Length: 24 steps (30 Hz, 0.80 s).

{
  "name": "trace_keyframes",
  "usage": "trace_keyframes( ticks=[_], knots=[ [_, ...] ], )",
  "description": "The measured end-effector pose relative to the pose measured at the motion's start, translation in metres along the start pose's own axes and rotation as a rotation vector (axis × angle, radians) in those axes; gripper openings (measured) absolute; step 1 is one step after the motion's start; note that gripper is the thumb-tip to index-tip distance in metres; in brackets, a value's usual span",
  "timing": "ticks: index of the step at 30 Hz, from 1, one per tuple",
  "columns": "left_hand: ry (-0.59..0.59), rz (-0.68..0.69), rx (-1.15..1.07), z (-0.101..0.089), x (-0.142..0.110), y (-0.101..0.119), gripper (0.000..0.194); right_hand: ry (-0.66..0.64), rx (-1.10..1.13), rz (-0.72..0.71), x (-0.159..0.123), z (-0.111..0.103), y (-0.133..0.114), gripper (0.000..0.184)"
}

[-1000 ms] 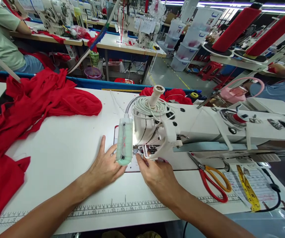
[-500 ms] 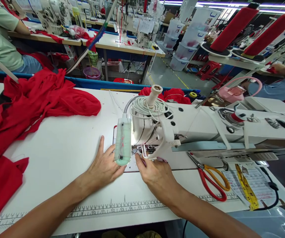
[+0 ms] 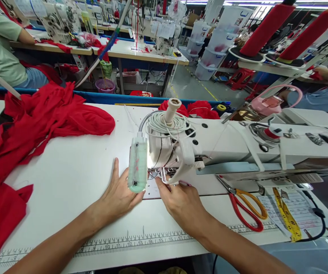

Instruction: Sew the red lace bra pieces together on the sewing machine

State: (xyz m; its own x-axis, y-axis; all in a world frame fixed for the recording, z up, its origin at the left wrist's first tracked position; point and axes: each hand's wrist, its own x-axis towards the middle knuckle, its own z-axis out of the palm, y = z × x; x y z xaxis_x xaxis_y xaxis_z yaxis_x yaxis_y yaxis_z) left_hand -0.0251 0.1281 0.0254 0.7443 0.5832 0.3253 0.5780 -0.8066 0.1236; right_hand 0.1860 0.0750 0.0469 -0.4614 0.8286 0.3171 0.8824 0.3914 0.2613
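Note:
A white sewing machine (image 3: 223, 139) stands across the table. My left hand (image 3: 121, 195) rests on the white tabletop left of the needle area, fingers spread. The machine's pale green lamp (image 3: 137, 163) hangs in front of some of its fingertips. My right hand (image 3: 184, 205) is just right of the presser foot (image 3: 164, 176), thumb pointing at it and the other fingers curled under. A thin dark pinkish piece (image 3: 185, 183) shows past the curled fingers; what it belongs to is hidden.
Red fabric (image 3: 58, 118) is heaped at the left. Scissors (image 3: 246, 205) with red and orange handles lie at the right, near a yellow measuring tape (image 3: 287, 217) on a paper sheet. Red thread cones (image 3: 266, 30) stand at upper right. A co-worker in green (image 3: 1, 45) sits at upper left.
The view has shifted slightly, so the lamp and machine head appear a little further left. Both hands stay in nearly the same place.

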Motion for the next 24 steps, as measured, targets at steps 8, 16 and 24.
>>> trace_keyframes(
  ticks=[8,16,24],
  knots=[
    [-0.008,-0.004,-0.017,-0.002,0.001,0.0,0.022,-0.143,0.045,0.008,-0.002,0.007,0.006,0.043],
    [0.051,0.0,-0.064,0.0,0.0,0.0,0.019,-0.282,0.026,-0.025,0.005,0.0,0.005,0.054],
    [0.064,-0.038,-0.042,0.007,-0.005,0.001,0.02,-0.299,0.003,-0.098,0.005,-0.001,0.0,0.063]
  ],
)
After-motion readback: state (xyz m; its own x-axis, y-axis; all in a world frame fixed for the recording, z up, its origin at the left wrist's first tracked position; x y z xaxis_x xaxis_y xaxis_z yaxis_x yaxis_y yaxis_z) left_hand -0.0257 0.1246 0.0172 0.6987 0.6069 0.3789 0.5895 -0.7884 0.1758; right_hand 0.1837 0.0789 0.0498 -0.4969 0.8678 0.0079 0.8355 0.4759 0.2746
